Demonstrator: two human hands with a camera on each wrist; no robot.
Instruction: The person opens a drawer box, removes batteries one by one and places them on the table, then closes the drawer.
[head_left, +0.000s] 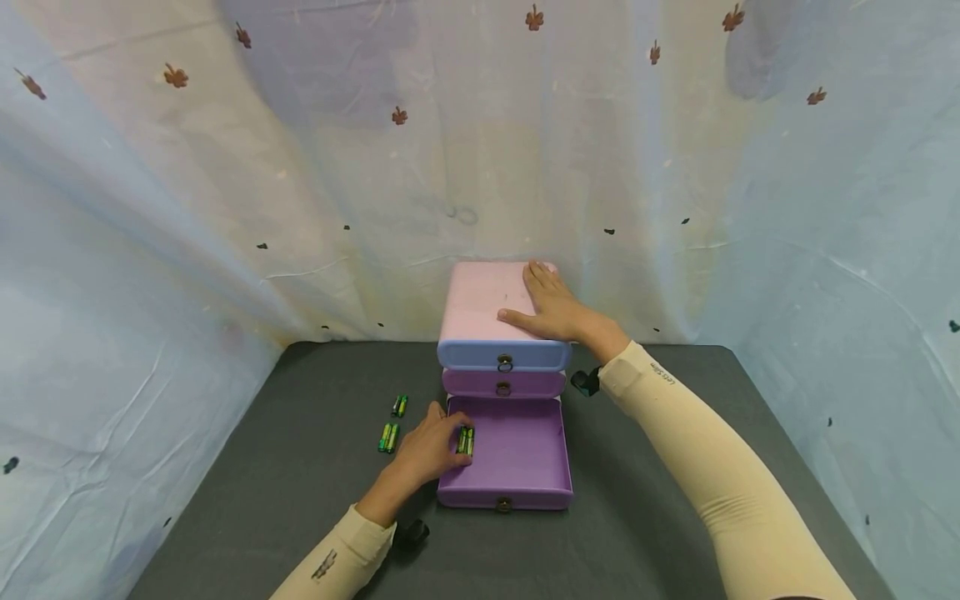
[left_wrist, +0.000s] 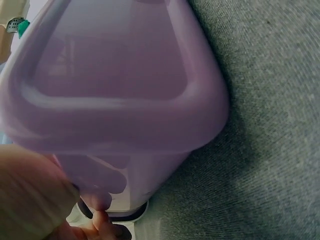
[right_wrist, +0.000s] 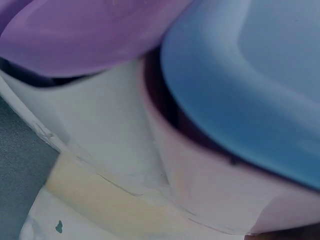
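Observation:
My left hand point(head_left: 427, 446) pinches a pair of green batteries point(head_left: 466, 441) between thumb and fingers, over the left side of the pulled-out bottom purple drawer point(head_left: 525, 450). Part of that hand point(left_wrist: 35, 195) appears beside the purple drawer's front point(left_wrist: 115, 125) in the left wrist view; the batteries are hidden there. My right hand point(head_left: 553, 307) rests with spread fingers on the pink top of the small drawer cabinet point(head_left: 483, 296). Above the pulled-out drawer are a blue drawer front point(head_left: 468, 356) and a purple one point(head_left: 468, 383), both pushed in.
Two more pairs of green batteries, a nearer pair point(head_left: 388, 437) and a farther pair point(head_left: 400, 406), lie left of the cabinet on the dark grey table point(head_left: 315, 500). A pale curtain point(head_left: 450, 167) hangs behind and on both sides.

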